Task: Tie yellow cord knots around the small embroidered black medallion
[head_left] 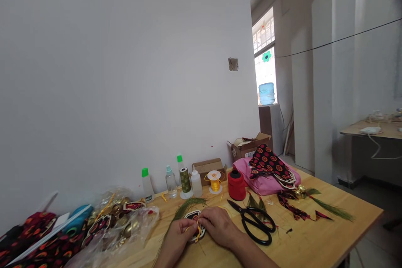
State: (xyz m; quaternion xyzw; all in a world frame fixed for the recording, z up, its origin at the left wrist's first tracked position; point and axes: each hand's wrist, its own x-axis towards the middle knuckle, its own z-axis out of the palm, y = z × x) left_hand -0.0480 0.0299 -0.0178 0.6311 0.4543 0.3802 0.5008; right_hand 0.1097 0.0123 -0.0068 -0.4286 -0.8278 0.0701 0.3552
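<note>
Both hands meet low in the middle of the head view, over a dark patterned plaque with a white edge (191, 215) on the wooden table. My left hand (179, 231) pinches a yellow cord (199, 234) at the plaque's left side. My right hand (216, 224) is closed at the plaque's right side, its fingertips at the same cord; the hand hides part of the plaque. Green tassel threads (185, 206) curve behind and left of the hands. Black-handled scissors (256, 222) lie just right of my right hand, blades pointing back left.
Along the wall stand glue bottles (196, 183), a green thread spool (185, 181), a yellow cord spool (215, 185) and a red thread cone (236, 186). A pink cushion-like bundle (243, 178) with patterned cloth lies right. Plastic bags (138, 234) with gold bells crowd the left.
</note>
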